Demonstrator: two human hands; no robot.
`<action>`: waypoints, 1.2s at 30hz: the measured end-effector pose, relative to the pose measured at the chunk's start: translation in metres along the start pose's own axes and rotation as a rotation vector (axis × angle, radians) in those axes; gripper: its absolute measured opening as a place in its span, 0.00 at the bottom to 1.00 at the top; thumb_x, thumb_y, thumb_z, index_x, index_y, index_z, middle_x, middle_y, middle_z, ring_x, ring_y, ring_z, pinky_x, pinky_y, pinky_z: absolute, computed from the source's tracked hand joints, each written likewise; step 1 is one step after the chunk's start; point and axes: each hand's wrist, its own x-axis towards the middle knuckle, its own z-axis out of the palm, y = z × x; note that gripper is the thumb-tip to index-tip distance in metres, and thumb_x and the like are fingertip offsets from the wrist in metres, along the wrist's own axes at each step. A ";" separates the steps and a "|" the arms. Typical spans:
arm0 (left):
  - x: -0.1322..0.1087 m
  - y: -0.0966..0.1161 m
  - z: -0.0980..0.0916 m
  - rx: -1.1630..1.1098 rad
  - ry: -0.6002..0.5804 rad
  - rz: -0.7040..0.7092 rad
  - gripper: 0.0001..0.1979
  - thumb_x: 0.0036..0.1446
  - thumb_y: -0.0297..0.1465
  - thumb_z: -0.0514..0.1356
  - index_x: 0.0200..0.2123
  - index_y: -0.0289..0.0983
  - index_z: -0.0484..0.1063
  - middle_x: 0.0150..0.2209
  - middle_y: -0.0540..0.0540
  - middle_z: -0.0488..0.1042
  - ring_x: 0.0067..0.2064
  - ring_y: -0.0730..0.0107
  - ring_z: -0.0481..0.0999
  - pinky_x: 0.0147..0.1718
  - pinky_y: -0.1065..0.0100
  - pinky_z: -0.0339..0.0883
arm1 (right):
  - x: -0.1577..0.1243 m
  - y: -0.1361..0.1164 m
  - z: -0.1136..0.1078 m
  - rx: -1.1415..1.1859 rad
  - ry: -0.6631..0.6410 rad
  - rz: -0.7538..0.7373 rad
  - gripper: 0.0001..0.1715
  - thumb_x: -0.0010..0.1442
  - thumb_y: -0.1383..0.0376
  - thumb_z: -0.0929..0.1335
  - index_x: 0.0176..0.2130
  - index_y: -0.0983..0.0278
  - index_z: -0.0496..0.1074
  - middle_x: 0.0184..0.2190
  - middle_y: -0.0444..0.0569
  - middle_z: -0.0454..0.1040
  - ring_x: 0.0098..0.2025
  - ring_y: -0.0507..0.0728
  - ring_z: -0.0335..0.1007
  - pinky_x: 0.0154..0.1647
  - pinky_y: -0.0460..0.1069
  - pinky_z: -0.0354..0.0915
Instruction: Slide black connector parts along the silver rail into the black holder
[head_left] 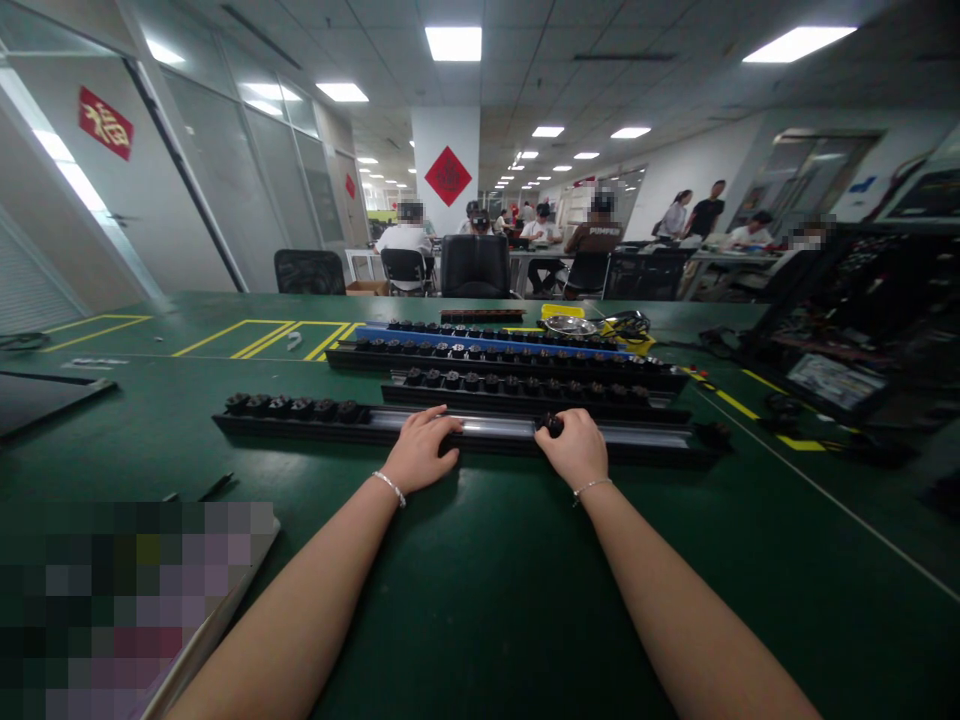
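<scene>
A long black rail (495, 428) with a shiny inner channel lies across the green table. Several black round parts (301, 408) sit in its left end. My left hand (421, 448) rests on the rail's middle with its fingers apart, holding nothing. Farther right, my right hand (576, 448) pinches a small black part (550, 425) at the channel. Its fingertips are partly hidden behind the part and the hand. Behind the near rail lies another black rail (525, 398) filled with similar parts.
More filled rails, one with a blue strip (495, 337), lie farther back. Beyond them are a yellow tray (562, 312) and a metal dish (571, 326). Dark equipment (862, 310) stands right, a blurred item (135, 610) lies front left. People sit in the background.
</scene>
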 end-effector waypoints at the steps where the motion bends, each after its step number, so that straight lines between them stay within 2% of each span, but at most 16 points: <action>1: 0.000 0.000 0.000 0.000 0.002 -0.001 0.18 0.48 0.32 0.56 0.45 0.42 0.66 0.49 0.48 0.71 0.60 0.59 0.56 0.56 0.52 0.50 | 0.000 0.000 0.000 -0.009 0.006 0.002 0.16 0.48 0.59 0.63 0.35 0.65 0.70 0.37 0.52 0.69 0.41 0.57 0.65 0.44 0.50 0.58; 36: 0.000 0.001 -0.001 0.016 -0.023 -0.019 0.18 0.48 0.32 0.55 0.45 0.42 0.66 0.50 0.49 0.71 0.60 0.60 0.56 0.57 0.53 0.49 | 0.004 0.023 -0.008 -0.065 0.070 0.078 0.17 0.47 0.59 0.63 0.34 0.66 0.71 0.36 0.52 0.69 0.39 0.58 0.65 0.42 0.51 0.59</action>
